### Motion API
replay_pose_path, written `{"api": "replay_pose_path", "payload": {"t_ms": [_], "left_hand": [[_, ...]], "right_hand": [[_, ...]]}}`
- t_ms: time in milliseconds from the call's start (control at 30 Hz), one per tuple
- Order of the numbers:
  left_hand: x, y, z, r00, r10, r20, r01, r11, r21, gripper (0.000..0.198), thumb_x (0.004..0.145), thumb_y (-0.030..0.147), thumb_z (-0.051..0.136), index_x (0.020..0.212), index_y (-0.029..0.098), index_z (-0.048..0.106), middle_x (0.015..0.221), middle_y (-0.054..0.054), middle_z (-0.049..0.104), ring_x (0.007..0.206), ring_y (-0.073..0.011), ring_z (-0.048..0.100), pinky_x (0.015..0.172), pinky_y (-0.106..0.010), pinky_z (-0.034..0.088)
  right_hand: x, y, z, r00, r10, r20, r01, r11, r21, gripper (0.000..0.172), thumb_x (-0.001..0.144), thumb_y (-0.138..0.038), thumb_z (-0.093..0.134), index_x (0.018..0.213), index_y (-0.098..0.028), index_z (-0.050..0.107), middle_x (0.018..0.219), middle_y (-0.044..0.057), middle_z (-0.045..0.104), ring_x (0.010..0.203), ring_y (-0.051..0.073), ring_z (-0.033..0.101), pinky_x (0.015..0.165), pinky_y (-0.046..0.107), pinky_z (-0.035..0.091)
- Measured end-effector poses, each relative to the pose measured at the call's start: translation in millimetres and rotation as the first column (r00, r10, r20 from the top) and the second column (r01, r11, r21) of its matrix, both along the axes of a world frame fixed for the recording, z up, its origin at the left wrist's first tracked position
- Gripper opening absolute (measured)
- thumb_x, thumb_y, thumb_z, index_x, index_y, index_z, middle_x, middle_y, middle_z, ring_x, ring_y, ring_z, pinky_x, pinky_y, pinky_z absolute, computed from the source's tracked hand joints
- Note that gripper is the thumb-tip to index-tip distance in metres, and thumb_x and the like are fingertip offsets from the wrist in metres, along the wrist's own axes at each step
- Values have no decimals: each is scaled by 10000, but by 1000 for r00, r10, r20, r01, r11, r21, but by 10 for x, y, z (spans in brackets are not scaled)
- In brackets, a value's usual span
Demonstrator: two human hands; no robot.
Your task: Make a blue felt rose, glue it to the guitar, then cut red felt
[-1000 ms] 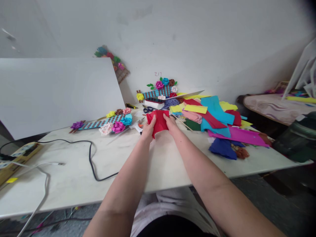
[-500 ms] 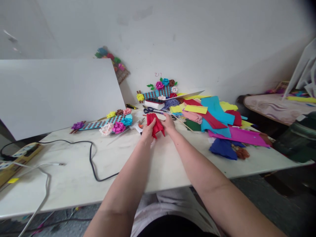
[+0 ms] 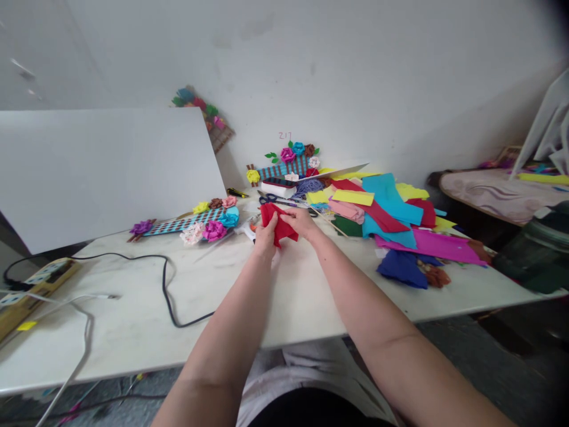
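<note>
A piece of red crepe paper is held up above the white table between both hands. My left hand is closed on its left side, thumb on top. With fingers pinched together, my right hand grips the paper's upper right part. Just behind the hands lie dark-handled scissors. A white glue gun rests left of my left hand, partly hidden by it.
Paper flowers on a woven blue strip lie to the left. Coloured crepe paper sheets are heaped at the right. A black cable and a power strip occupy the left side. A white board stands behind.
My right hand has shifted inward over the red paper and now pinches it nearer to my left hand. The paper looks more spread and folded differently.
</note>
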State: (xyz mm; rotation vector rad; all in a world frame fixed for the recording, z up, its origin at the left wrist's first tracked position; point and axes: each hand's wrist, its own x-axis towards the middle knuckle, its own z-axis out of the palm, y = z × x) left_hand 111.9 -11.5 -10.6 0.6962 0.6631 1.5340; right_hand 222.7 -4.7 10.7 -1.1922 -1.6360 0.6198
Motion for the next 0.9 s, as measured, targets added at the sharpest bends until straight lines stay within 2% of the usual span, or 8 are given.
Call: {"api": "replay_pose_path", "payload": {"t_ms": [133, 400, 500, 700, 800, 900], "left_hand": [[2, -28, 43, 999, 52, 15, -52, 999, 3, 213, 707, 234, 718, 887, 141, 654, 871, -72, 695, 806, -181, 670, 784, -293, 534], [-44, 51, 10, 990, 138, 35, -138, 990, -26, 102, 756, 174, 634, 857, 168, 631, 854, -52, 670, 804, -163, 659, 788, -279, 522], [-53, 80, -2, 983, 182, -23, -183, 981, -71, 112, 743, 137, 604, 847, 176, 619, 814, -32, 640, 752, -142, 647, 737, -256, 514], [-79, 115, -28, 962, 249, -114, -261, 959, -113, 291, 678, 43, 512, 905, 195, 613, 680, 29, 567, 563, -73, 545, 593, -175, 454], [-82, 121, -22, 963, 252, -96, -263, 958, -117, 355, 655, 27, 486, 940, 198, 610, 643, 39, 542, 521, -68, 518, 551, -167, 436], [-70, 124, -9, 974, 219, -52, -224, 967, -120, 358, 685, 27, 479, 976, 198, 598, 681, 28, 559, 546, -72, 550, 584, -186, 469]], "right_hand": [[74, 106, -39, 972, -215, 94, 206, 974, 96, 240, 781, -279, 490, 617, -169, 626, 597, 2, 576, 610, 152, 499, 629, 271, 393], [235, 189, -80, 890, -443, -104, 451, 890, 64, 255, 790, -323, 464, 568, -202, 498, 533, -27, 447, 584, 148, 418, 625, 263, 368], [285, 210, -111, 859, -477, -186, 494, 868, 56, 274, 795, -339, 457, 553, -210, 444, 526, -36, 410, 577, 141, 393, 612, 255, 358], [368, 257, -153, 760, -502, -412, 543, 840, -21, 260, 776, -329, 474, 552, -207, 421, 511, -56, 353, 559, 118, 355, 562, 236, 340], [386, 279, -169, 683, -467, -562, 515, 853, -83, 218, 755, -298, 504, 571, -192, 456, 520, -61, 369, 565, 110, 385, 564, 229, 364], [380, 296, -185, 637, -420, -646, 466, 878, -112, 163, 737, -275, 537, 611, -176, 504, 543, -54, 445, 594, 113, 448, 591, 232, 405]]}}
